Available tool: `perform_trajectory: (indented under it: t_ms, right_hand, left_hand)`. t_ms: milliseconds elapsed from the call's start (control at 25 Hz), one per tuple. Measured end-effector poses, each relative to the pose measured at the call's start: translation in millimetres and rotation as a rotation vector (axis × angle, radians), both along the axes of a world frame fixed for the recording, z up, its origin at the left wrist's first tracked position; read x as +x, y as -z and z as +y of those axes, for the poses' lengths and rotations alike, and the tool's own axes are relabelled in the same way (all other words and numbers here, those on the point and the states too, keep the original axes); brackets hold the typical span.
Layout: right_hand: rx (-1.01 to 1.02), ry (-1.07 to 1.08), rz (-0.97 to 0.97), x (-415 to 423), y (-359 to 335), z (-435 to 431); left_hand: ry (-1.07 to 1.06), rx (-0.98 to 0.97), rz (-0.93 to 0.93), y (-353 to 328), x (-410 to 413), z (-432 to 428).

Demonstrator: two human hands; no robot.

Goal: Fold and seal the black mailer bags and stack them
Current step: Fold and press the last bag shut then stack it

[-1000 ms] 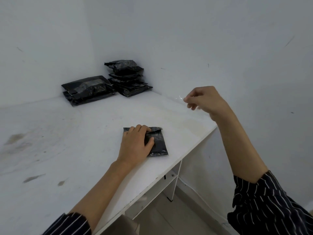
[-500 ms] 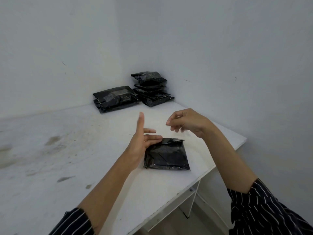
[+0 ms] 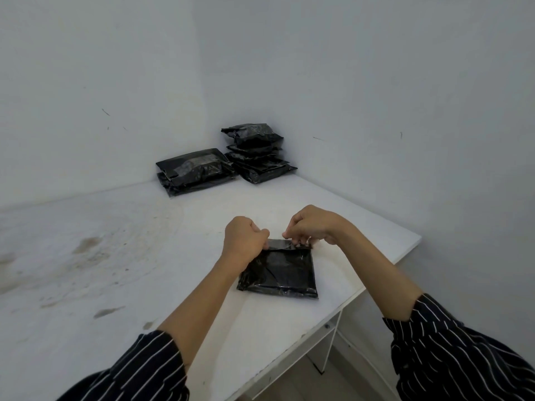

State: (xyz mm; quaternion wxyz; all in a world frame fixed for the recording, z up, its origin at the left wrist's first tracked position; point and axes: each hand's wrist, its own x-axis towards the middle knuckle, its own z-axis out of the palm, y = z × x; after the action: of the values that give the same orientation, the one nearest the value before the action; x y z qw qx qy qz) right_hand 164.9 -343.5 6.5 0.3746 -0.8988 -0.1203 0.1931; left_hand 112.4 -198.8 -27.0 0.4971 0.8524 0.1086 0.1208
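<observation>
Black bag point(image 3: 280, 270) corner hidden by left hand point(image 3: 244, 241).

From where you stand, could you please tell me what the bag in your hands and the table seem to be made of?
Bag: thin black plastic film, glossy; it creases sharply and catches light. Table: probably white laminated board, matte and stained; its thin flat edge suggests a panel, though the core cannot be seen.
</observation>
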Motion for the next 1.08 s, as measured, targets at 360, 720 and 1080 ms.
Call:
perform_trajectory:
  t_ms: [360, 720, 1080]
  right_hand:
    - [-0.101, -0.03, -0.088, -0.8, 9.7, 4.6]
    - [-0.263, 0.01, -0.29, -9.7, 17.2, 13.0]
    - [-0.633, 0.064, -0.754, -43.7, 36.0, 26.7]
  left_hand:
    - [0.066, 0.315, 0.186, -2.5, 9.2, 4.6]
    - [0.095, 0.519, 0.198, 1.2, 8.7, 6.8]
    - [0.07, 0.668, 0.071, 10.6, -4.9, -4.1]
